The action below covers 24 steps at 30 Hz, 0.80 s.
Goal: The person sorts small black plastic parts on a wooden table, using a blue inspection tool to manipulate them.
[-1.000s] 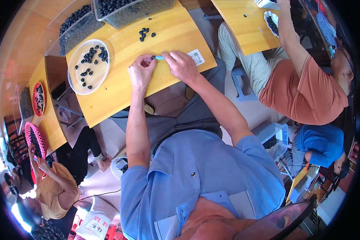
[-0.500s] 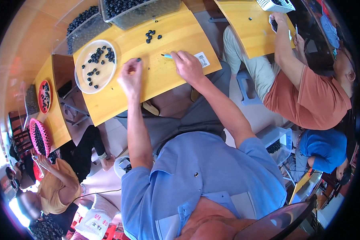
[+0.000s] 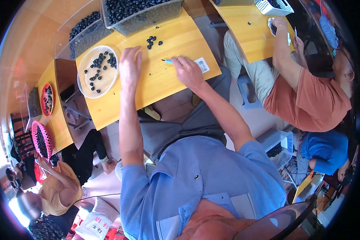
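My left hand (image 3: pixel 130 67) is above the table, beside the right rim of a round clear tray (image 3: pixel 81 83). Its thumb stands apart from the bent fingers, and I see nothing between them. In the tray lie several small black round beads (image 3: pixel 96 75). My right hand (image 3: pixel 189 72) is closed around a slim teal-handled tool (image 3: pixel 169 61), whose dark tip points left. Beyond my hands, a loose group of black beads (image 3: pixel 150 41) rests on the yellow wooden table (image 3: pixel 156 86). Fine specks are scattered near the tool's tip.
A large clear bin (image 3: pixel 142 18) full of black beads stands at the table's far edge, with another clear bin (image 3: pixel 84 38) to its left. A printed white card (image 3: pixel 202 65) lies right of my right hand. Other people work at tables on both sides.
My left hand has turned and moved a little farther up the table. The dark bead at its fingertips no longer shows. My right hand keeps the tool in nearly the same place.
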Each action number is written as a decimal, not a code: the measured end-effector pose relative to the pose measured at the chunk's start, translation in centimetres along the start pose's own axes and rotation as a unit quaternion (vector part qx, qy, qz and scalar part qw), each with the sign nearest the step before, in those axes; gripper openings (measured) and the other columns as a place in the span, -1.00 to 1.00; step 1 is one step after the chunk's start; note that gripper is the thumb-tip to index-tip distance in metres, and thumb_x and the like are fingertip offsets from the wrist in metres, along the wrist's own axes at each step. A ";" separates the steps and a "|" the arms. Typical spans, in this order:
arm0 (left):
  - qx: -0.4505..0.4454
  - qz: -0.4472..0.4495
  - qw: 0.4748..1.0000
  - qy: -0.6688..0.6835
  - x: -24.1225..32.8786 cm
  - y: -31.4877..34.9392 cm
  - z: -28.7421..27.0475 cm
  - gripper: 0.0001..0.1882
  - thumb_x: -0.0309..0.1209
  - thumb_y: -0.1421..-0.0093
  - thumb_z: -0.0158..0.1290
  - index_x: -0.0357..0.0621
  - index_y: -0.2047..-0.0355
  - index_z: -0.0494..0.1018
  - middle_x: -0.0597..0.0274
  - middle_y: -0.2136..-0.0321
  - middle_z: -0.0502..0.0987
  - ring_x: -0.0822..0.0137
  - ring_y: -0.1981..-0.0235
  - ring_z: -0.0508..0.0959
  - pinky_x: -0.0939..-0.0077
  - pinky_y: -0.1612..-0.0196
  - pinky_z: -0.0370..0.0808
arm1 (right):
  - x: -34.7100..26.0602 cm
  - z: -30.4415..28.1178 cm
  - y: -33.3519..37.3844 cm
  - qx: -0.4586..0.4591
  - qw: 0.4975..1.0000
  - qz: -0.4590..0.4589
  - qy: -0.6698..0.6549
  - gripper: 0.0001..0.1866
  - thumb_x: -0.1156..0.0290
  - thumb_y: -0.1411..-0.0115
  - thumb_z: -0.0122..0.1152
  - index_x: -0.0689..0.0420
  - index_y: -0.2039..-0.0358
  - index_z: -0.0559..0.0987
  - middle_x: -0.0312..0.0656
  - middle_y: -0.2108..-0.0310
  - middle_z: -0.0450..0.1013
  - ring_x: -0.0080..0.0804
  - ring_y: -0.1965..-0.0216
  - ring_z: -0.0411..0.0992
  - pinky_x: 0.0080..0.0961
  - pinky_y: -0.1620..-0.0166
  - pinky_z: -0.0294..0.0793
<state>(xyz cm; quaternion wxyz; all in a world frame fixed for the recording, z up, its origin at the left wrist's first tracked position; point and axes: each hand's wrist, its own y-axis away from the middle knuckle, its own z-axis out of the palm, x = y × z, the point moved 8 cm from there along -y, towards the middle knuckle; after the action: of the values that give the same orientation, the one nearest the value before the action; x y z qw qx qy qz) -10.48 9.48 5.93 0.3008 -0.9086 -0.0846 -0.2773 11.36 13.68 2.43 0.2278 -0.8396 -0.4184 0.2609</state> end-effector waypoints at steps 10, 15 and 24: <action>-0.090 0.000 0.994 -0.056 -0.8 -0.6 5.3 -0.81 -0.45 -0.25 0.25 -0.20 0.14 0.69 -0.02 0.13 0.69 -0.02 0.08 0.68 0.16 -0.01 0.61 | 0.2 -0.2 0.1 -0.001 1.000 0.012 -0.009 -0.74 0.51 -0.12 0.24 0.19 0.14 0.65 -0.19 0.38 0.47 -0.23 0.31 0.58 -0.28 0.26 0.64; -0.138 -0.105 0.985 -0.011 -2.3 -0.8 5.3 -0.77 -0.34 -0.26 0.29 -0.18 0.14 0.71 -0.09 0.25 0.70 -0.02 0.23 0.72 0.17 0.07 0.63 | 0.4 0.2 0.1 -0.008 1.000 0.013 -0.007 -0.73 0.51 -0.12 0.24 0.19 0.14 0.65 -0.19 0.37 0.49 -0.22 0.30 0.58 -0.29 0.25 0.64; -0.209 -0.133 0.969 -0.010 -2.1 -1.0 6.1 -0.81 -0.35 -0.23 0.28 -0.15 0.21 0.74 -0.09 0.24 0.72 -0.09 0.14 0.73 0.14 0.02 0.63 | 0.3 0.3 0.4 -0.007 1.000 0.004 0.000 -0.71 0.53 -0.11 0.23 0.21 0.12 0.67 -0.18 0.33 0.54 -0.22 0.29 0.60 -0.28 0.25 0.65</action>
<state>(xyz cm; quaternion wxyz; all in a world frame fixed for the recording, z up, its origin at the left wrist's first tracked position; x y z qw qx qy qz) -9.79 13.95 1.26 0.0635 -0.9347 -0.1477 -0.3170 11.56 13.81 1.90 0.2211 -0.8430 -0.4165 0.2588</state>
